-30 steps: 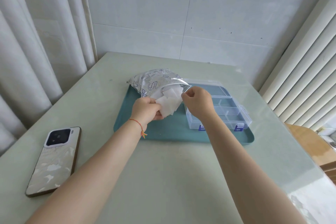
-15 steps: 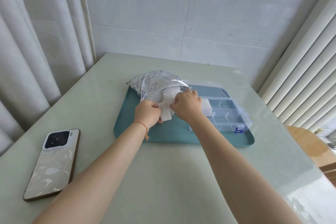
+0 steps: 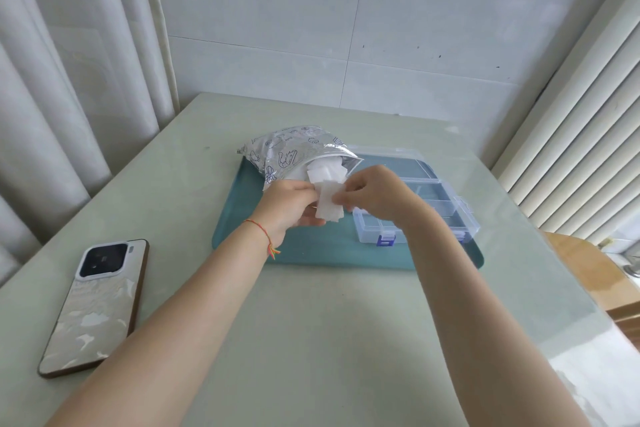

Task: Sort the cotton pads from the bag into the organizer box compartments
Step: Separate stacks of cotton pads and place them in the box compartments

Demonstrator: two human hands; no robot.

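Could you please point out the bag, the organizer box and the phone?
bag (image 3: pixel 287 152), head view, on its printed foil side.
organizer box (image 3: pixel 446 204), head view, on a clear compartment.
phone (image 3: pixel 93 312), head view, on its back.

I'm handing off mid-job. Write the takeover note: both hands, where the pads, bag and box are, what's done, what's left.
Left hand: holds a stack of white square cotton pads by the mouth of the silver printed bag.
Right hand: pinches the stack's right edge.
The bag lies on the teal tray, with more pads showing in its mouth. The clear plastic organizer box sits open on the tray's right.
Done: no pads visible in the compartments in view; some are hidden by the right arm.
Left: move the pads into the compartments.
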